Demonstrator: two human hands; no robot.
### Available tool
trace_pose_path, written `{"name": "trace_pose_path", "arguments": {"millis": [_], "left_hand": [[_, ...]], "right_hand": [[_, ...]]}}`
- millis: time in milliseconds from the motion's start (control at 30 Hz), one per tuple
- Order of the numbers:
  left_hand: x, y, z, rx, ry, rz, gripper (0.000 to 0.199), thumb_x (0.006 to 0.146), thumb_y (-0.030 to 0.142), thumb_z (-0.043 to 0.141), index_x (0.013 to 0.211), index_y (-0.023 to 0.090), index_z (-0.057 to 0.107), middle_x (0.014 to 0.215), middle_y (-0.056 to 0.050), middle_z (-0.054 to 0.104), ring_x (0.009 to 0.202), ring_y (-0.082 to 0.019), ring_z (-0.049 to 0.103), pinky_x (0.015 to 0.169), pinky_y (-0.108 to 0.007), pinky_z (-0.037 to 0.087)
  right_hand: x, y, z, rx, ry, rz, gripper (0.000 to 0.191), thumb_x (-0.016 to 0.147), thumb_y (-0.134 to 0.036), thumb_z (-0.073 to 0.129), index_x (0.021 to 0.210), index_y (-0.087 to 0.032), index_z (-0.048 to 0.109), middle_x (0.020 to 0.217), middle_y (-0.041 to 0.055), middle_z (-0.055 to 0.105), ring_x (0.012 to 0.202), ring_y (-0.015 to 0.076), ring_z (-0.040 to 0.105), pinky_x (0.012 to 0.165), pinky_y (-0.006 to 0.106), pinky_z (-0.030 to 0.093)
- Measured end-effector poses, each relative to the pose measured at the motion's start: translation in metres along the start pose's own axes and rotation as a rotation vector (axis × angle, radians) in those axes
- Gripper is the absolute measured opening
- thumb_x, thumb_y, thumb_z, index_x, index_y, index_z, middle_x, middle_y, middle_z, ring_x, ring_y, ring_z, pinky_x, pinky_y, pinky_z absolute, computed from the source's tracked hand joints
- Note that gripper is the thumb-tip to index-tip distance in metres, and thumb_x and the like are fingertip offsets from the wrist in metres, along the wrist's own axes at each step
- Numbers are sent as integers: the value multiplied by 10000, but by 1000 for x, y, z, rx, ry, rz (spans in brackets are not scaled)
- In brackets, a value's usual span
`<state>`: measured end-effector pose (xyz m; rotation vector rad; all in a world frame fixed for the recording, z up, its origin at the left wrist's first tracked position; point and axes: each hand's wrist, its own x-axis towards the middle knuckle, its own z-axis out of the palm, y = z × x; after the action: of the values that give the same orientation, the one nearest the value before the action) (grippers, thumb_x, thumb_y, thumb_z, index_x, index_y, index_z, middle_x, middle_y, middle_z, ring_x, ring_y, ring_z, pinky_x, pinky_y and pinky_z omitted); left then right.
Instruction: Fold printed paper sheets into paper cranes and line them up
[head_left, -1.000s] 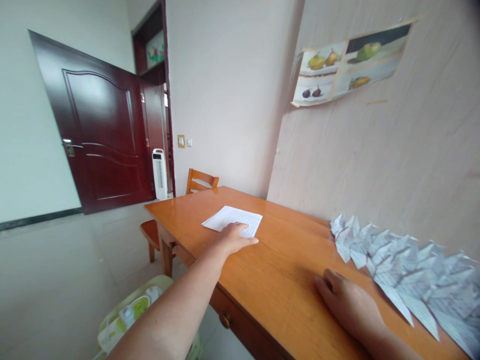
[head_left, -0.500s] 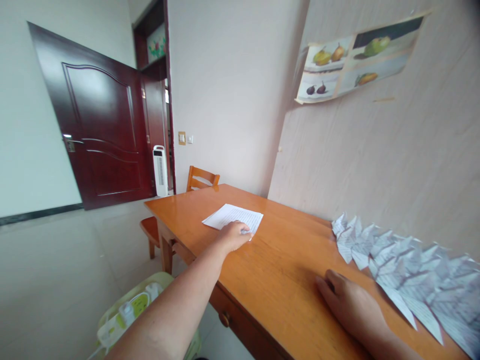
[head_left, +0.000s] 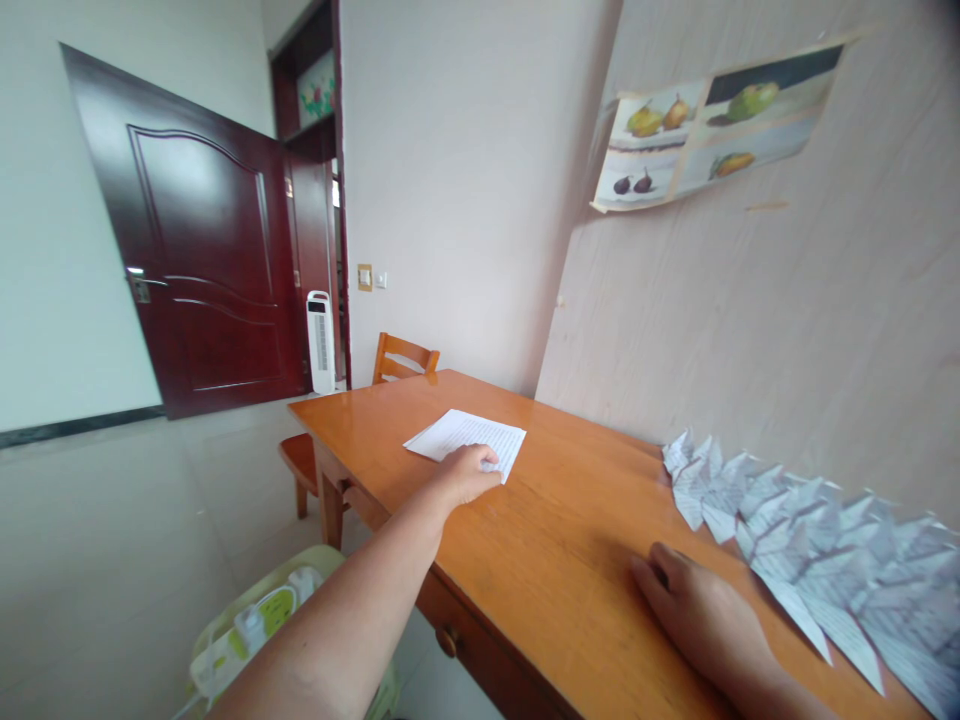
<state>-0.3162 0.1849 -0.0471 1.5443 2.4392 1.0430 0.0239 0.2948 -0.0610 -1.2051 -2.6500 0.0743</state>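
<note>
A small stack of white paper sheets (head_left: 457, 428) with lines of print lies flat on the orange wooden table (head_left: 570, 500). My left hand (head_left: 469, 472) reaches out to the near corner of the stack, fingers curled and thumb bent in at the paper's edge; how many sheets it grips is hidden. Resting on the table nearer to me, my right hand (head_left: 697, 605) is loosely closed, its fingers tucked under and nothing visible in it. Rows of folded printed-paper pieces (head_left: 817, 540) stand to the right of that hand, along the wall side.
A wooden chair (head_left: 405, 355) stands beyond the table's far end. Below the left edge, a pale green bin (head_left: 322, 560) holds white and green items. Drawer knobs (head_left: 447, 641) stick out from the table's side. A fruit picture (head_left: 720, 130) hangs on the board.
Both hands stay in practically the same place, and the paper stack lies as before. Only a very slight shift of the camera view shows.
</note>
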Motion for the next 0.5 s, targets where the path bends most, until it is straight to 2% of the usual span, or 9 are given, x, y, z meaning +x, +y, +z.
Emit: {"name": "trace_pose_path", "arguments": {"millis": [100,200,500], "left_hand": [[0,3,-3,44,-15,22,385,716,393,711,1076,261,683,1157,-25,699,1088,-252,624,884,-285,480],[0,5,-5,88,-37,40,395,686,338,720,1074,271,692,1166,-29,693,1095,-265,621,906,-299,471],[1,7,-7,140,-59,71,270,776,404,665,1001,267,724,1139,-27,704,1094,-253,621,903,-297,466]], "right_hand": [[-1,0,0,-2,10,-4,349,981,-482,351,745,-255,475,796,25,682,798,225,666,589,303,303],[-1,-1,0,-1,10,2,344,977,-485,360,748,-256,477,805,23,683,805,226,665,591,302,303],[-1,-2,-1,0,-8,14,350,982,-487,345,750,-256,469,797,20,679,802,231,669,588,306,301]]}}
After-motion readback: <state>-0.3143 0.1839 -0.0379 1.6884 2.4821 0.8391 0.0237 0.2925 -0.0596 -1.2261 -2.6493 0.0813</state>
